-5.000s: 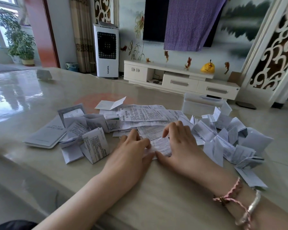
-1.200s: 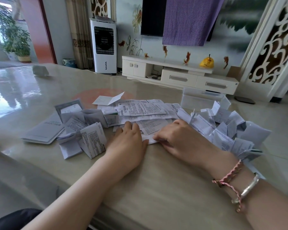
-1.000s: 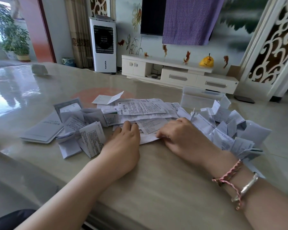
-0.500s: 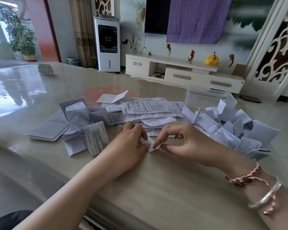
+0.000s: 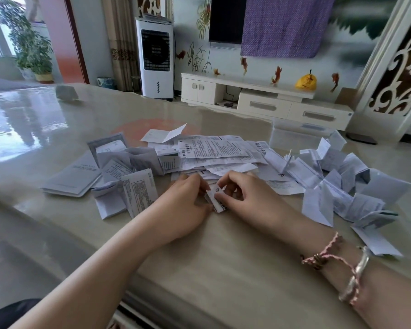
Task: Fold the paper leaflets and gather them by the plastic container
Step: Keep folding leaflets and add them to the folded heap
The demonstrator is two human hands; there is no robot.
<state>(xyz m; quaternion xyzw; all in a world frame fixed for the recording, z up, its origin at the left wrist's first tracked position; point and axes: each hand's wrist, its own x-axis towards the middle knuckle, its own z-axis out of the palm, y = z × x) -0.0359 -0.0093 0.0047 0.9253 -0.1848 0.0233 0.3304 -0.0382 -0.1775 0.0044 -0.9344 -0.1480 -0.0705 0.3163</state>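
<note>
While both hands pinch folded leaflet [image 5: 216,200]; plastic container [image 5: 294,137] contents unclear.

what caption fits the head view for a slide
Both hands, left hand and right hand, pinch a small folded leaflet before the plastic container.

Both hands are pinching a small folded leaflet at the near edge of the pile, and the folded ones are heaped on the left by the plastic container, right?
Not quite: the head view shows the folded leaflets heaped on the right, by the plastic container. Left hand and right hand do pinch the small leaflet.
</note>
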